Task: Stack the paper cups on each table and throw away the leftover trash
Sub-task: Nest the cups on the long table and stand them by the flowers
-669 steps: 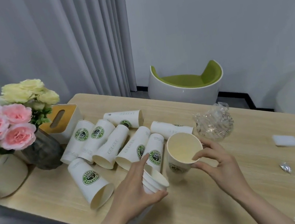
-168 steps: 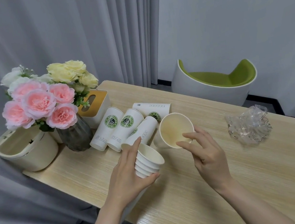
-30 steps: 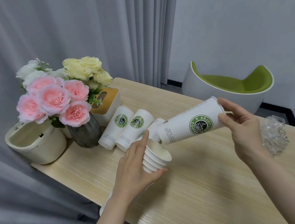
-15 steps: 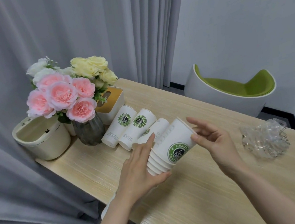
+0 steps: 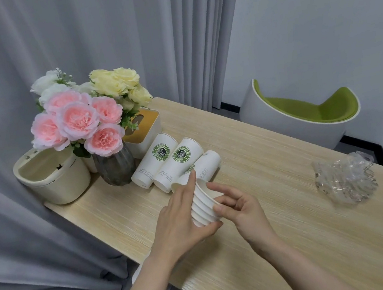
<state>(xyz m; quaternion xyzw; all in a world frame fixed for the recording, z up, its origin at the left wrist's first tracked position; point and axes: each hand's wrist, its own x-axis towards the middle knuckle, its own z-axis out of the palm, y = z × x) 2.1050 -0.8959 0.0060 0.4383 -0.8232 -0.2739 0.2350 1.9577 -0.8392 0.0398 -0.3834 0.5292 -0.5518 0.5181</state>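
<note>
The stack of cups point(image 5: 202, 205) sits tilted between both hands just above the tabletop point(image 5: 285, 205), and the cup that half a second ago stuck halfway out of it now sits fully nested, only its rim showing at the top. The left hand point(image 5: 181, 223) wraps the stack from the side, forefinger stretched up along the rims; the right hand point(image 5: 239, 206) has its fingertips pressed on the top rim, seemingly finishing the push. A second ago that cup was in the air in the right hand, so one more is now gathered. Three loose cups point(image 5: 175, 159) lie on their sides just beyond the stack, so the stacking here is probably close to done, with those three left. To the right, well apart, lies a crumpled clear plastic wrapper point(image 5: 345, 180), likely trash to throw away. Behind the cups stand a vase of flowers point(image 5: 95, 126), a tissue box point(image 5: 143, 125) and a cream bin point(image 5: 55, 175). Grey curtains point(image 5: 64, 39) hang behind, and a green-seated chair point(image 5: 308, 114) stands beyond the far edge.
</note>
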